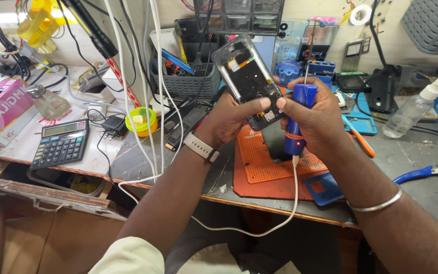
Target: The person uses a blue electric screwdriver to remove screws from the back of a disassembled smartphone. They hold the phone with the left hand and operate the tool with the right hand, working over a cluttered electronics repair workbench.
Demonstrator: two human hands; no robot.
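Gripped in left hand (229,119) above orange mat (259,160) — opened phone (248,81), tilted, insides showing. Clasped in right hand (313,119) — blue electric screwdriver (299,119), thin bit pointing up beside phone. Best kept steady, thumbs braced together, white cable (280,213) hanging slack.

Opened phone (249,81) sitting in the left hand (231,119), raised above the work mat (264,167) on the surface (406,162). Right hand (318,119) just right of it, gripping the cordless tool (297,122) upright, cable (290,203) hanging off the front edge. Calculator (60,143) lying far left. Basket (186,81) standing behind. Spray bottle (414,107) and pliers (432,175) lying right.
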